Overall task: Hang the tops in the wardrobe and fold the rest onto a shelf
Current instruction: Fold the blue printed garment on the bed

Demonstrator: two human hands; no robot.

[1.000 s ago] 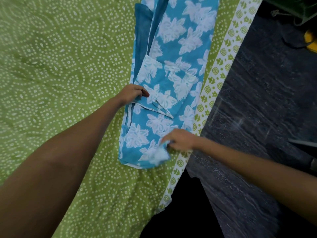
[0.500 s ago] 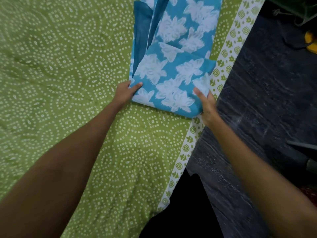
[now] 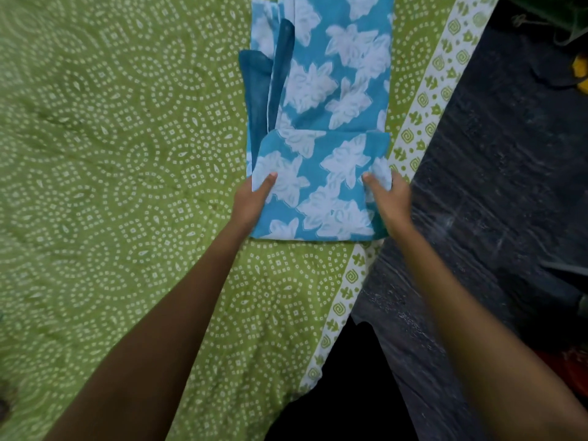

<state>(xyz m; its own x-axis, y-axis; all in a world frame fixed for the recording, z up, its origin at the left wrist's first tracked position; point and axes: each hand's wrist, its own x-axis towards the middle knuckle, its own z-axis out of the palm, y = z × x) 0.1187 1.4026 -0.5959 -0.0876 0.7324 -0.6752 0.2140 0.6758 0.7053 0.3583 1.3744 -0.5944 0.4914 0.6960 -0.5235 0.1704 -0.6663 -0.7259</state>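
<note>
both hands (image 3: 251, 203) (image 3: 389, 198) gripping folded blue floral garment (image 3: 321, 186) on green bedsheet (image 3: 127, 154)

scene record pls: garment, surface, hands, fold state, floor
garment: blue cotton garment with white flower print, lying lengthwise
surface: green dotted bedsheet with white border
left hand: thumb on top of folded end's left edge
right hand: grips folded end's right edge
fold state: near end doubled over, far part unfolded
floor: dark stone floor

No writing, labels, brands or numbers can be read anywhere; the cloths carry only printed patterns
</note>
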